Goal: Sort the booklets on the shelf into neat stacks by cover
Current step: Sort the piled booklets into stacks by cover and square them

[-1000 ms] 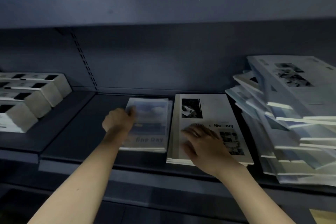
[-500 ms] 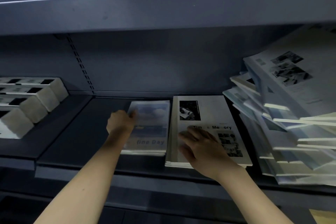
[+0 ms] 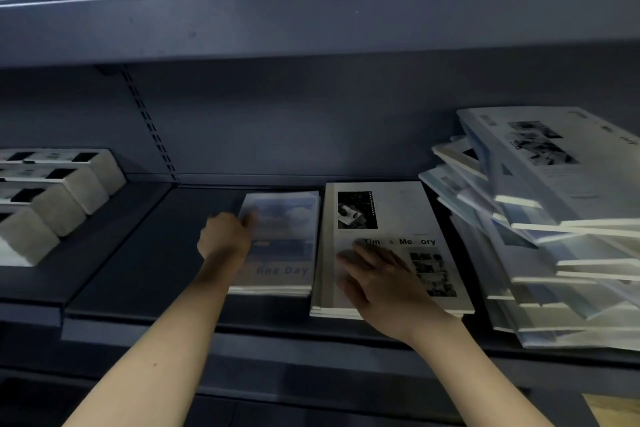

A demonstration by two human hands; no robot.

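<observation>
Little has shifted since half a second ago: both hands stay on their stacks, and the top booklet of the heap on the right has dropped back from its raised tilt to lie lower on the pile.

At nine o'clock on the dark shelf (image 3: 114,274), a row of white boxes (image 3: 52,198) runs back toward the wall. Near centre lies the sky-cover stack (image 3: 284,239), squared up, its cover reading "fine Day". The left hand (image 3: 225,239) sits at that stack's left edge, at about nine o'clock of it; its fingers are curled and a fingertip or thumb touches the cover, though whether it pinches the edge I cannot tell. Just beside this stack, toward three o'clock, is the white-cover stack (image 3: 391,218) with a black photograph and partly hidden lettering. The right hand (image 3: 381,281) lies flat on it, fingers straight and slightly spread, pressing the lower part of the cover, pointing toward eleven o'clock. Farther toward three o'clock stands the unsorted heap (image 3: 540,236), booklets of both covers fanned and askew, its top one a white cover.
</observation>
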